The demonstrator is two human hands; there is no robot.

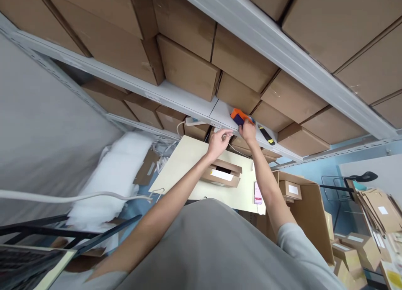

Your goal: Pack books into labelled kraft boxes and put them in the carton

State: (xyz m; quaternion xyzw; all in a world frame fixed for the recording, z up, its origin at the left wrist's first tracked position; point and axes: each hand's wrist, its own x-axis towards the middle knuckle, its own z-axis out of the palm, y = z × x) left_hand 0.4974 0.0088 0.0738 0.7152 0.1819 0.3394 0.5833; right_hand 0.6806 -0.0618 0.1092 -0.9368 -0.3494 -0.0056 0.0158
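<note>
My right hand (248, 132) is wrapped round an orange and dark blue tape dispenser (239, 114) at the front of a white shelf (201, 98). Just left of it, my left hand (219, 143) is at the shelf's edge, thumb and fingers pinched together. Whatever may be between those fingertips is too small to make out. A black and yellow utility knife (266, 135) lies on the shelf to the right of the dispenser. Below my hands, a small cardboard box (221, 173) with a white label and raised flaps rests on a cream tabletop (185, 164).
Cardboard boxes (188, 68) fill the shelves. On the tabletop, a phone (258, 193) with a lit screen lies at the right. White packing foam (116, 173) is piled at the left. A large open carton (309, 214) with smaller boxes stands at the right. A white cable (103, 193) crosses the left side.
</note>
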